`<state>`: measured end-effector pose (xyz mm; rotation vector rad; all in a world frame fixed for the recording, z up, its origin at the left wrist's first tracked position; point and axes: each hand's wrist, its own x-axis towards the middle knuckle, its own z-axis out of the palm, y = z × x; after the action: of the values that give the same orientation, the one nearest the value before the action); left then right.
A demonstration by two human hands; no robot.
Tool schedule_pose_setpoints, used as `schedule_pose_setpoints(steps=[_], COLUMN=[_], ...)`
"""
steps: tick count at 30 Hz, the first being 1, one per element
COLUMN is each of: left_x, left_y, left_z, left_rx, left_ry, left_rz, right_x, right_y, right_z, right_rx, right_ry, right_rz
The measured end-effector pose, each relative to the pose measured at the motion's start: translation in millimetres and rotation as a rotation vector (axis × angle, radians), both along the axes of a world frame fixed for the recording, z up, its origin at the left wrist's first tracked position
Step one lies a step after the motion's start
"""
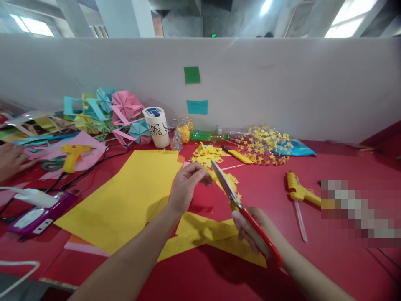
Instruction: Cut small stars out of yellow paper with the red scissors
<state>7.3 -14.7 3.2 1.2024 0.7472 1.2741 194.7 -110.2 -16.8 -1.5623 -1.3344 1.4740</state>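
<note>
My right hand point(253, 225) is wrapped around the red-handled scissors point(247, 217), whose blades point up and to the left and look nearly closed. Just left of the blade tips, the fingers of my left hand point(186, 184) pinch a small piece of yellow paper point(213, 174), partly hidden by the fingers. Beyond and beside the blades lie small yellow paper stars point(232, 182) and a heap of yellow paper scraps point(206, 154). Under my wrists are crossed yellow paper strips point(200, 236). Large yellow sheets point(122, 196) lie left of my left hand.
A yellow glue gun point(299, 190) rests at right, another glue gun point(73, 156) at left near a purple power strip point(40, 213). Along the back stand a white cup point(156, 129), folded paper flowers point(125, 104), a yellow cutter point(239, 156) and a star-covered clear bag point(265, 144). Another person's hand point(12, 161) is far left.
</note>
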Motion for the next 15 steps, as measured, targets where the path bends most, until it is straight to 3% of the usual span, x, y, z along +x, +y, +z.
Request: schedule_pose_setpoints(steps=[4,8,11,15], left_x=[-3.0,1.8,9.6,18.4], left_y=[2.8,1.1,0.9,6.5], left_z=[-0.3,-4.7,-13.6,-31.3], left_rx=[-0.056,-0.133,-0.14,-0.121], left_ry=[0.026,0.174,0.339,0.489], left_rz=[0.018,-0.148,-0.214,-0.165], right_x=[7.4,10.0,9.7,10.0], right_y=[3.5,9.4,12.7,15.2], right_z=[2.6,4.2,4.7,4.3], right_rx=[0.129,0.151,0.141,0.176], right_ry=[0.096,0.235,0.214,0.154], right_rz=[-0.147,-0.192,-0.207,-0.203])
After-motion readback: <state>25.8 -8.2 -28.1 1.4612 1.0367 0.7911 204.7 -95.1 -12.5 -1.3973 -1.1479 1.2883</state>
